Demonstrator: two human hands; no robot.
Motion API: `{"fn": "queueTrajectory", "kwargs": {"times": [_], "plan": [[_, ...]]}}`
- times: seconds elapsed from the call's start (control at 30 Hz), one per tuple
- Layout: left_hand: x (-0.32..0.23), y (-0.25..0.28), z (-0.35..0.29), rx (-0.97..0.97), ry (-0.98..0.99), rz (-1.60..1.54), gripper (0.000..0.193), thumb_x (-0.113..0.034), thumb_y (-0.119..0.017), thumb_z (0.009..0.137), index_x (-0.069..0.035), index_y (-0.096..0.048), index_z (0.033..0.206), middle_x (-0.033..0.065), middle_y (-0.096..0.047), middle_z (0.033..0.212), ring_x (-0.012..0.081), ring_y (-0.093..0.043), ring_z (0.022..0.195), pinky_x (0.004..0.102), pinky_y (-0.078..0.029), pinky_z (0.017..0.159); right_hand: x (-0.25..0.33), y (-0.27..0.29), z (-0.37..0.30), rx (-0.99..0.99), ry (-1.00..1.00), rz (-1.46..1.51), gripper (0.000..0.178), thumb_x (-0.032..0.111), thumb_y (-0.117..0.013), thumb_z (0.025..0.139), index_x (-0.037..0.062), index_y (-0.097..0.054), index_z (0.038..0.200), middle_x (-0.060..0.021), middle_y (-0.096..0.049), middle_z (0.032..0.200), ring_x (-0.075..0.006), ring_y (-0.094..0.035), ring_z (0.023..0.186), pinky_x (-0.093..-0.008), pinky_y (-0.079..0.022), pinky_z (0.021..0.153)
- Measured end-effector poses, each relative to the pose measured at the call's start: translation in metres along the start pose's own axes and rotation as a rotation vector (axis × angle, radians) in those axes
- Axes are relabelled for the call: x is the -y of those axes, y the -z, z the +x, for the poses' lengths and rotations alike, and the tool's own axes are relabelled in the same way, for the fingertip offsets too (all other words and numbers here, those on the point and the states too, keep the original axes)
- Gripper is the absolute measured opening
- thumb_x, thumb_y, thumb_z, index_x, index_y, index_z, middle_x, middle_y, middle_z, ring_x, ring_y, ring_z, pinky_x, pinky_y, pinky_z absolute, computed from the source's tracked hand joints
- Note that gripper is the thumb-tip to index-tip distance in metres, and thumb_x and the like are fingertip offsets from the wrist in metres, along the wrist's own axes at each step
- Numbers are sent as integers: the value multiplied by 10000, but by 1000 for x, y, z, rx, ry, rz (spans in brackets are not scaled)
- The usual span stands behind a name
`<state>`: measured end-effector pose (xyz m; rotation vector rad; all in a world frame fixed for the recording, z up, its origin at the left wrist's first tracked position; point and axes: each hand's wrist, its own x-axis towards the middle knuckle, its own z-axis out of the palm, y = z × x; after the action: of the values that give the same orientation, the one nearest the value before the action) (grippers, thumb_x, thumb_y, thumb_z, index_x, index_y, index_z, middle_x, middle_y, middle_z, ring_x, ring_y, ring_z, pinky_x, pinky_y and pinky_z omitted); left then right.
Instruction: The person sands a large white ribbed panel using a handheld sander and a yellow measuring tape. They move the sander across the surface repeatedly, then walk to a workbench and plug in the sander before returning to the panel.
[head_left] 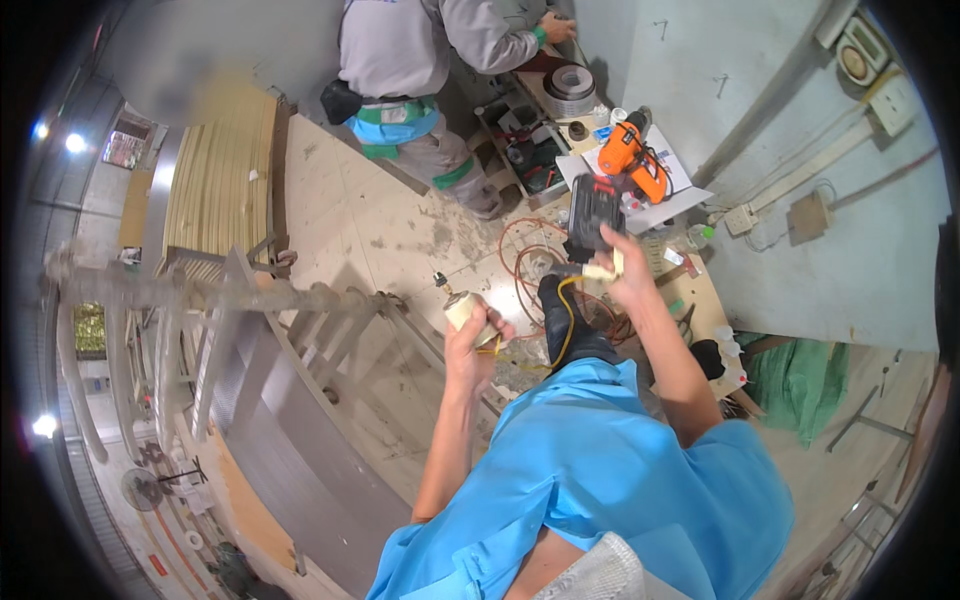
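Observation:
My left hand (480,345) is wrapped round a cream cylindrical tool body (462,310) with a small metal chuck-like tip pointing away to the upper left. A yellow cord (570,325) loops across in front of my legs toward my right hand (630,275). That hand grips a black battery pack (594,212) with red marks, held above the floor near the bench. Beside its fingers sits a cream and grey connector piece (598,268), which the cord meets. Whether this piece is joined to the pack, I cannot tell.
An orange and black drill (630,155) lies on an opened white box (670,200) on the bench at right. Ahead, a co-worker in grey (400,60) stands by a drawer unit (525,150). A reddish hose (515,250) coils on the floor. Metal racks (220,300) stand at left.

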<state>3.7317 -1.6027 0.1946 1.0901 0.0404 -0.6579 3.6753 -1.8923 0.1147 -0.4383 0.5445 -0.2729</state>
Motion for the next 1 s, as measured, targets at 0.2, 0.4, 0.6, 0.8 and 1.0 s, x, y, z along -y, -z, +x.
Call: {"fn": "queueTrajectory", "kwargs": {"times": [0.2, 0.4, 0.6, 0.8, 1.0], "plan": [[-70, 7, 117, 71, 88, 310, 350, -245, -838, 914, -54, -594, 1077, 50, -636, 809, 162, -630, 682, 312, -488, 590, 26, 20, 252, -213, -18, -21, 232, 230, -824, 928, 136, -701, 1101, -47, -720, 914, -194, -621, 654, -395, -528, 570], [-139, -14, 195, 92, 380, 371, 419, -195, -917, 824, -40, -603, 1053, 46, -649, 800, 143, -613, 651, 292, -477, 573, 46, 36, 461, -421, -12, 240, 272, 235, -812, 957, 106, -697, 1167, -97, -728, 1021, -248, -691, 847, -431, -603, 712], [-182, -17, 241, 89, 467, 303, 519, -205, -967, 754, -18, -589, 1056, 57, -645, 747, 151, -633, 653, 287, -490, 579, 51, 16, 586, -479, 87, 440, 219, 144, -798, 963, 97, -688, 1147, -79, -705, 1059, -271, -696, 888, -470, -621, 757], [-182, -4, 285, 19, 499, 316, 583, -224, -976, 754, 10, -568, 1098, 97, -650, 746, 177, -640, 629, 290, -502, 564, 54, 15, 685, -670, 347, 505, 424, 6, -791, 922, 154, -524, 1216, -115, -664, 1022, -285, -632, 710, -421, -495, 523], [-177, -4, 307, 23, 564, 295, 534, -221, -938, 810, -1, -559, 1115, 101, -643, 775, 181, -630, 630, 302, -507, 577, 36, 6, 702, -868, 388, 269, 387, 142, -841, 924, -40, -613, 1178, -186, -700, 1038, -325, -685, 710, -438, -561, 506]]}}
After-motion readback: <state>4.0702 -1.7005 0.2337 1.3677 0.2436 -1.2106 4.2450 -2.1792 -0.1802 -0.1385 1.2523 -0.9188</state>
